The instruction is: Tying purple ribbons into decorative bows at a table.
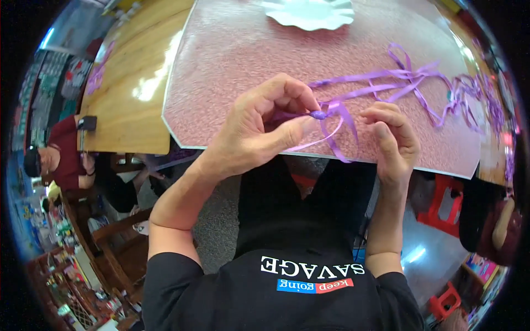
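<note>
Pinched between left hand (251,135) thumb and fingers, the purple ribbon knot (318,115) sits at frame centre above the pink table (232,60) edge. Right hand (393,138) fingers are curled shut beside the ribbon loop (341,129); contact with it cannot be confirmed. Maintain firm pinch pressure; tension each tail evenly.

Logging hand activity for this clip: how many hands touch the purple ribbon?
2. The left hand pinches the ribbon at its knot; the right hand holds a strand beside it. Nobody else's hands reach it.
</note>
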A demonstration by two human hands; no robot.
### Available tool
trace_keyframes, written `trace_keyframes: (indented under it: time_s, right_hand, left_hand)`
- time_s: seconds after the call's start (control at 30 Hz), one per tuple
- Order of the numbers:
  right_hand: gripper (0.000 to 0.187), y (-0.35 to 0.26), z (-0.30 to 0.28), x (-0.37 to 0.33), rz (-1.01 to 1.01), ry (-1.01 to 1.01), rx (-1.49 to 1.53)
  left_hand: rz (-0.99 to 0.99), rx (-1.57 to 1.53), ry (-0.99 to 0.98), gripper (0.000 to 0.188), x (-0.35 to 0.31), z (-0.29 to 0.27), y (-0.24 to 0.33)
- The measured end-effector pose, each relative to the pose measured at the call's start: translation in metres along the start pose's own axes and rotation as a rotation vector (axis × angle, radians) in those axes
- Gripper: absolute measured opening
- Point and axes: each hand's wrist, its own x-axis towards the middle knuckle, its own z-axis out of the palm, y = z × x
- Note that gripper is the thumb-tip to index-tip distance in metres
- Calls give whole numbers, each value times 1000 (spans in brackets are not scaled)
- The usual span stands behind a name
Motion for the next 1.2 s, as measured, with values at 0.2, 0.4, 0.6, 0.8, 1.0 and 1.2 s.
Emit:
trace_keyframes:
  time_s: [0.2,0.4,0.6,0.8,1.0,1.2]
  right_hand:
    - [21,-22,35,7,-92,-97,-17]
    - [25,-23,33,1,-116,-115,-159]
    - [23,-26,36,2,-175,-23,-251]
    - [19,-18,36,-3,-148,-82,-204]
    - [20,-15,40,-5,-43,-75,34]
    - [19,-12,43,0,-44,-95,67]
  left_hand:
    - [-44,11,28,21,-15,4,7]
    - [-25,-28,16,21,-12,17,-6]
    - [-38,-5,17,20,-13,23,-11]
    - [-25,11,36,20,-12,21,-16]
    - [18,3,29,22,-9,20,-21]
    - [-49,147,-20,16,-14,4,-14]
